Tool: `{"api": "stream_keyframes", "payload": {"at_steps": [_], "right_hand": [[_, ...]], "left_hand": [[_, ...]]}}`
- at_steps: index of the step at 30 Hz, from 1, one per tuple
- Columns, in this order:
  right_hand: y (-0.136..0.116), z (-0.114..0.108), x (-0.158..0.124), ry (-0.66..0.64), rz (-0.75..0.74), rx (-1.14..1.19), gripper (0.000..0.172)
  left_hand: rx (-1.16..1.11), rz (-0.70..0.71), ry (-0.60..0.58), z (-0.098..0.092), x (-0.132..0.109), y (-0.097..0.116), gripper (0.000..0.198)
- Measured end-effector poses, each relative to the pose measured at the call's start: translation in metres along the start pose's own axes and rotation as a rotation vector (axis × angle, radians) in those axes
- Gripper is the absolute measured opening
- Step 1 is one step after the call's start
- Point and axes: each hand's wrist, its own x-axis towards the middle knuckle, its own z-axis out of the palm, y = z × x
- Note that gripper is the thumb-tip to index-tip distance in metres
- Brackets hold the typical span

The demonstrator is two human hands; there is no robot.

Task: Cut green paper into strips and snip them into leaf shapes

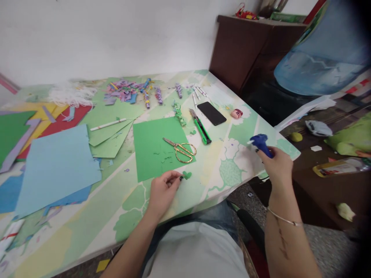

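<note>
My left hand [164, 191] pinches a small green paper cutout [187, 175] between thumb and fingertips, low over the near edge of the table. At the table's right edge, my right hand [276, 166] is wrapped round a blue glue gun [260, 143], slightly blurred. Gold-handled scissors [179, 148] lie partly spread on a green paper sheet [150, 139], beside thin green snippets [165, 158]. Just beyond the sheet are a green box cutter [200, 127] and a tube-like green paper-trimmed piece [179, 114].
A black phone [211, 113], white sticks [199, 92] and a small pinkish object [236, 113] lie toward the right. Light blue paper [60, 162], paper scraps [123, 89] and white shreds [71, 94] cover the left and back. A large water bottle [315, 69] stands at right.
</note>
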Motion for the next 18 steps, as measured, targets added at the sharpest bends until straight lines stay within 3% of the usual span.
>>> {"api": "stream_keyframes", "payload": {"at_steps": [3, 6, 8, 9, 10, 13, 15, 18], "right_hand": [[-0.019, -0.009, -0.025, 0.093, 0.000, 0.264, 0.032], [-0.041, -0.007, -0.063, 0.019, -0.005, 0.502, 0.022], [-0.053, -0.001, -0.089, -0.135, 0.003, 0.605, 0.019], [-0.056, 0.003, -0.100, -0.262, 0.019, 0.667, 0.019], [-0.058, 0.008, -0.110, -0.540, 0.085, 0.820, 0.019], [-0.058, 0.019, -0.129, -0.827, 0.124, 0.835, 0.023], [-0.055, 0.023, -0.137, -0.942, 0.158, 0.804, 0.027], [-0.051, 0.027, -0.145, -0.998, 0.207, 0.777, 0.030]], "left_hand": [[-0.045, 0.005, -0.001, -0.004, -0.002, -0.003, 0.012], [-0.077, 0.007, 0.004, -0.007, -0.003, -0.005, 0.011], [-0.091, 0.000, -0.002, -0.007, -0.003, -0.005, 0.012], [-0.096, -0.005, -0.006, -0.007, -0.003, -0.004, 0.012], [-0.099, -0.012, -0.009, -0.007, -0.003, -0.004, 0.012], [-0.105, -0.030, -0.010, -0.007, -0.003, -0.003, 0.011], [-0.109, -0.034, -0.007, -0.007, -0.004, -0.003, 0.011], [-0.108, -0.022, -0.007, -0.007, -0.004, -0.005, 0.010]]}}
